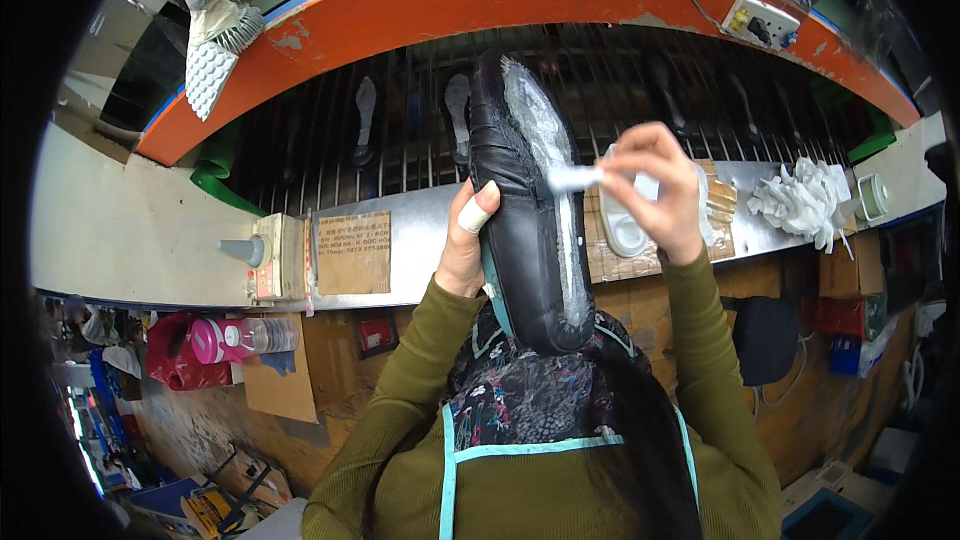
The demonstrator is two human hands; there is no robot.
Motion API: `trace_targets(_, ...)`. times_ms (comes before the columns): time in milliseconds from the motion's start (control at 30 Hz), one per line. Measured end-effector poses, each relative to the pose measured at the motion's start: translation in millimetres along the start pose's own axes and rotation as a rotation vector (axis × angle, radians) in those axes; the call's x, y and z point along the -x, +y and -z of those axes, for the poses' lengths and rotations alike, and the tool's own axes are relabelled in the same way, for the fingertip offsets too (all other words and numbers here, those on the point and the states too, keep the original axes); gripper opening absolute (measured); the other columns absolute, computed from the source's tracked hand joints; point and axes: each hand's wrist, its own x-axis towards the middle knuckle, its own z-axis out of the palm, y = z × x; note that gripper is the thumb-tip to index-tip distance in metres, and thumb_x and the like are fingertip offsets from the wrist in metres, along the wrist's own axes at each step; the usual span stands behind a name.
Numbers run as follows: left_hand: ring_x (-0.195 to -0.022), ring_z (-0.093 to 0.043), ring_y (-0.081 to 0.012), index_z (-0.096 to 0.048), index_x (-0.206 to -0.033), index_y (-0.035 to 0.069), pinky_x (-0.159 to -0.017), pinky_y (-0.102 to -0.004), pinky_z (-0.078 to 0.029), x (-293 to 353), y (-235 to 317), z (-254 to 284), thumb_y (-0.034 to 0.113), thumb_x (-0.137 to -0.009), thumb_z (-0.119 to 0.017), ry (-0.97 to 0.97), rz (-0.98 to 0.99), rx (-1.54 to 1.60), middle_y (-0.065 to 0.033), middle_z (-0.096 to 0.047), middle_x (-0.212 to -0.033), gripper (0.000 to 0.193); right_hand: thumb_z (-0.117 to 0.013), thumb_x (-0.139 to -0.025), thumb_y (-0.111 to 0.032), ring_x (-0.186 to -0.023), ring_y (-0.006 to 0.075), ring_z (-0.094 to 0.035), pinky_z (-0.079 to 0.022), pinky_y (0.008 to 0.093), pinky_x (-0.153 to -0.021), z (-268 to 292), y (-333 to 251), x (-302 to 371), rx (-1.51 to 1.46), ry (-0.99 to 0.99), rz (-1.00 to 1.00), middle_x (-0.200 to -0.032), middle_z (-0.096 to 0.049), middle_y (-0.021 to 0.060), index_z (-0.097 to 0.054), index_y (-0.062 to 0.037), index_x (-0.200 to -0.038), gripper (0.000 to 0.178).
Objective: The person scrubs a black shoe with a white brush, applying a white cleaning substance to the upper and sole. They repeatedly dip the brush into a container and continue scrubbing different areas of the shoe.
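Note:
My left hand (463, 250), its thumb wrapped in white tape, is closed on the side of a black leather shoe upper (515, 250). The upper is held with its underside facing up, and a whitish, wet-looking strip (540, 125) runs along that underside. Pinched in my right hand (658, 190) is a small white brush (574, 178), smeared by motion, its end over the middle of the strip. I cannot tell whether it touches. Behind my right hand, a white dish (626, 236) rests on cardboard and is partly hidden.
Several shoe soles (364, 118) lie on a rack of metal rods (410, 130) beyond the metal ledge (418, 240). Crumpled white cloth (800, 202) sits at the right. A box with a grey cone (240, 251) stands left. An orange beam (400, 10) spans the far side.

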Motion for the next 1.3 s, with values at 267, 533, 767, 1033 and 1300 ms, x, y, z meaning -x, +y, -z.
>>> trace_targets(267,-0.097,-0.065,-0.0205,-0.051,-0.124,0.0,-0.087,-0.0336,-0.055,1.0,-1.7,-3.3,0.044,-0.087,-0.064,-0.024,-0.002,0.067,-0.0122,-0.063,-0.11,0.059,-0.075,-0.079,-0.006,-0.074,0.0129,-0.06,-0.047,0.0258,-0.069,17.0,-8.6,-14.3,-0.011,-0.143,-0.119,-0.089,-0.061,0.0071,-0.073,-0.0008,-0.089,0.012)
trace_targets(533,-0.099,-0.063,-0.0211,-0.048,-0.126,0.001,-0.087,-0.0343,-0.055,1.9,-12.5,-6.8,0.039,-0.086,-0.064,0.007,-0.04,0.085,-0.0127,-0.059,-0.113,0.058,-0.074,-0.081,-0.006,-0.074,0.0138,-0.058,-0.045,0.025,-0.064,-2.2,-8.5,27.6,-0.014,0.117,-0.266,-0.083,-0.06,0.0067,-0.073,0.0008,-0.091,0.012)
trace_targets(767,-0.099,-0.062,-0.0202,-0.048,-0.124,0.001,-0.088,-0.0333,-0.052,-0.8,-13.5,-15.5,0.031,-0.083,-0.067,0.07,-0.175,-0.057,-0.0124,-0.059,-0.112,0.054,-0.074,-0.08,-0.004,-0.081,0.0149,-0.057,-0.046,0.0258,-0.071,4.2,-36.3,75.0,-0.192,0.152,-0.441,-0.086,-0.059,0.0074,-0.073,0.0015,-0.091,0.012)
trace_targets(1033,-0.099,-0.061,-0.0189,-0.049,-0.124,0.0,-0.089,-0.0321,-0.051,-4.2,-17.4,-24.6,0.032,-0.082,-0.069,0.07,-0.163,-0.114,-0.0118,-0.059,-0.112,0.057,-0.074,-0.08,-0.003,-0.078,0.012,-0.056,-0.047,0.0253,-0.073,-9.4,-33.1,63.8,-0.075,0.275,-0.38,-0.09,-0.056,0.0054,-0.072,0.0002,-0.093,0.013)
trace_targets(1300,-0.101,-0.061,-0.019,-0.048,-0.125,0.0,-0.09,-0.0315,-0.05,-10.3,-17.0,-27.7,0.031,-0.081,-0.069,0.021,-0.136,-0.13,-0.0118,-0.059,-0.113,0.058,-0.075,-0.08,-0.004,-0.072,0.0113,-0.056,-0.047,0.0231,-0.059,-3.4,-20.0,41.3,0.086,0.318,-0.175,-0.089,-0.056,0.0034,-0.074,-0.0042,-0.095,0.016)
